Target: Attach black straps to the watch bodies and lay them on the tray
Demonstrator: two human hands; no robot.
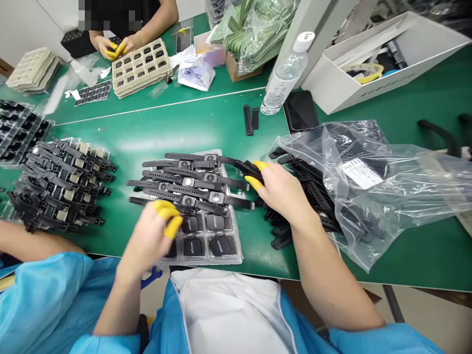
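Note:
In front of me a clear plastic tray holds black square watch cases in its near pockets. Across its far part lie several smartwatches with black straps, backs up. My left hand, in yellow finger cots, hovers at the tray's left edge with its fingers curled together; whether anything is in them is hidden. My right hand, also with yellow cots, grips black watch straps at the tray's far right. Beside it a pile of loose black straps spills from a clear plastic bag.
Stacked trays of strapped watches stand at left, near another person's arm. A water bottle, a dark phone, two loose straps and a white box lie beyond. Across the table a person's hands work by a beige tray.

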